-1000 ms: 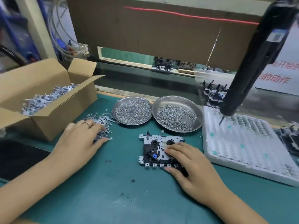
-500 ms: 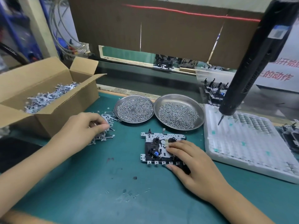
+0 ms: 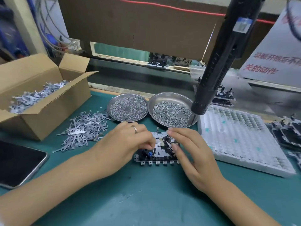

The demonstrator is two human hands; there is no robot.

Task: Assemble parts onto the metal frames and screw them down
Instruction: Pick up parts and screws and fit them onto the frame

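Lying flat, metal frame (image 3: 158, 154) carries black and blue parts.

White sign (image 3: 270, 62) reads, in red, 关的动作

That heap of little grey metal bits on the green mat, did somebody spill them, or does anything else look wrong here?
The loose metal parts lie scattered on the mat beside the cardboard box holding more, within reach, so probably a working pile. The screws stay inside both dishes. Nothing else stands out.

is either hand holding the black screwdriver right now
No, the black screwdriver hangs untouched above the right dish while the left hand and right hand work at the metal frame.
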